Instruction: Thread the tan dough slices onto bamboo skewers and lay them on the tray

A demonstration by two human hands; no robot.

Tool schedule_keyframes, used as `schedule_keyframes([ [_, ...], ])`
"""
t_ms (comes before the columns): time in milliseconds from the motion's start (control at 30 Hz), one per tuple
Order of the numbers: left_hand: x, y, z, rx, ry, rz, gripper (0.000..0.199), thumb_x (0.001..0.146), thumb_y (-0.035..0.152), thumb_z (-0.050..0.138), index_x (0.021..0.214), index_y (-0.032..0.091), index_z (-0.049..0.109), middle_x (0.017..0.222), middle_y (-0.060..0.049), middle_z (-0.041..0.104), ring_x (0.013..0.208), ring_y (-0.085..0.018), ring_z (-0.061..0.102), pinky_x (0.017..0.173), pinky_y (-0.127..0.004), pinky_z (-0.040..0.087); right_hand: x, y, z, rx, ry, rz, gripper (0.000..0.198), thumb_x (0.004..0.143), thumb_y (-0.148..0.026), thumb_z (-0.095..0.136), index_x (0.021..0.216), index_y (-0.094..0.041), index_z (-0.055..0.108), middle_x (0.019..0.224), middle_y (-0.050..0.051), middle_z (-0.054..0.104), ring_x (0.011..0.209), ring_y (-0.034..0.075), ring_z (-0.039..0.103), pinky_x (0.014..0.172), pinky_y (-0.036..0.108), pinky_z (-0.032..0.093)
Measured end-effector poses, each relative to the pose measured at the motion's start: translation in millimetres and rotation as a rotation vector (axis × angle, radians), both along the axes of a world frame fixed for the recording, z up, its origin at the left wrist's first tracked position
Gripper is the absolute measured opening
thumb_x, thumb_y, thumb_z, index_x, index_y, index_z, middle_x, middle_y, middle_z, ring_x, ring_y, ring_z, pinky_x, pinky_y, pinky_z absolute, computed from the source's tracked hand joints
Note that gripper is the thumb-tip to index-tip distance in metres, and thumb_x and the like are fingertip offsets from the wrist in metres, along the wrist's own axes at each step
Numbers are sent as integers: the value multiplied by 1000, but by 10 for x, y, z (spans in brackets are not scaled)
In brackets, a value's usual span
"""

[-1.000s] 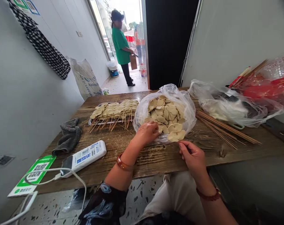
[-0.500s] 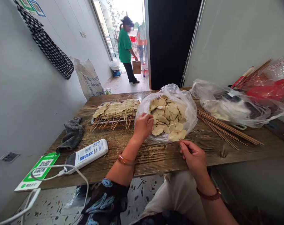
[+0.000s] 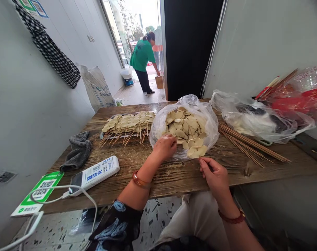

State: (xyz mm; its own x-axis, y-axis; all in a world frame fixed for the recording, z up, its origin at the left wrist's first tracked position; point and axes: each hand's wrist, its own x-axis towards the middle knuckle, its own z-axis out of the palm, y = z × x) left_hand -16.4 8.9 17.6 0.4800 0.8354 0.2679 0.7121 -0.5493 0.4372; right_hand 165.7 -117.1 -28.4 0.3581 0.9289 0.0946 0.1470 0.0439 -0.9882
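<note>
My right hand (image 3: 214, 171) pinches the end of a thin wooden skewer, most of it hidden. Pale, wavy-edged slices (image 3: 197, 151) are threaded on that skewer, lying over the near rim of a clear plastic bag (image 3: 212, 134). Inside the bag is a heap of loose slices (image 3: 183, 123) of the same beige kind. At the bag's near left side, my left hand (image 3: 165, 148) has its fingers curled down among the slices; what they grip is hidden. Filled skewers (image 3: 129, 123) lie in rows on a tray, left of the bag, their bare sticks toward me.
Bare skewers (image 3: 252, 144) lie right of the bag, beside another plastic bag (image 3: 260, 116). On the left of the wooden table (image 3: 137, 170) are a grey cloth (image 3: 76, 151), a white power bank (image 3: 99, 170) with a cable, and a green code card (image 3: 39, 193). A person (image 3: 144, 59) bends by the doorway.
My left hand has moved right and toward me, along the bag's near edge. My right hand keeps its pinch, nearly still. The person in the doorway has bent over, lowering a brown bag.
</note>
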Motion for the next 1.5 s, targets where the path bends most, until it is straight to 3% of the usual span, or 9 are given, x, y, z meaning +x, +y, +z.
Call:
schedule_keyframes([
  [167, -79, 71, 20, -334, -576, 122, 14, 76, 24, 56, 77, 14, 65, 68, -1, 61, 63, -11, 52, 58, -22, 38, -5, 0, -15, 8, 6, -4, 32, 83, -44, 61, 93, -15, 71, 59, -3, 57, 46, 9, 48, 43, 21, 40],
  [267, -105, 75, 34, -561, -920, 112, 21, 72, 35, 64, 75, 14, 61, 61, 3, 54, 54, -7, 46, 51, -19, 37, 1, -3, -31, 22, -7, 0, 32, 83, -44, 61, 93, -15, 71, 59, -2, 57, 46, 9, 48, 43, 21, 40],
  [400, -105, 51, 74, -731, -1152, 96, 32, 62, 38, 75, 77, 14, 59, 61, 4, 55, 52, -6, 48, 50, -19, 41, 20, -7, -63, 20, -52, -3, 33, 84, -44, 60, 92, -15, 72, 59, -1, 58, 46, 10, 50, 44, 21, 42],
  [767, -134, 58, 100, -699, -1229, 86, 38, 55, 37, 83, 79, 13, 66, 63, 3, 58, 51, -4, 46, 45, -17, 34, 49, -35, -38, 15, -159, 195, 29, 85, -42, 59, 90, -17, 73, 59, -1, 57, 47, 10, 49, 44, 21, 39],
  [967, -133, 72, 63, -706, -1290, 90, 38, 54, 35, 84, 81, 13, 67, 67, 0, 65, 57, -8, 56, 55, -20, 43, 57, -35, -28, 35, -217, 254, 29, 87, -42, 57, 90, -18, 74, 61, 1, 59, 50, 12, 52, 44, 21, 39],
  [1200, -124, 33, 124, -736, -1330, 97, 43, 52, 35, 85, 83, 13, 63, 64, 2, 63, 52, -9, 57, 48, -20, 43, 51, -38, -59, 34, -228, 244, 29, 87, -43, 57, 89, -19, 74, 65, 2, 63, 51, 12, 54, 44, 21, 39],
  [1500, -128, 50, 91, -737, -1343, 86, 40, 54, 34, 83, 80, 14, 59, 69, 2, 62, 59, -12, 62, 59, -25, 51, 51, -47, -57, 24, -225, 239, 29, 87, -42, 57, 90, -19, 74, 64, 2, 62, 52, 13, 55, 43, 21, 38],
])
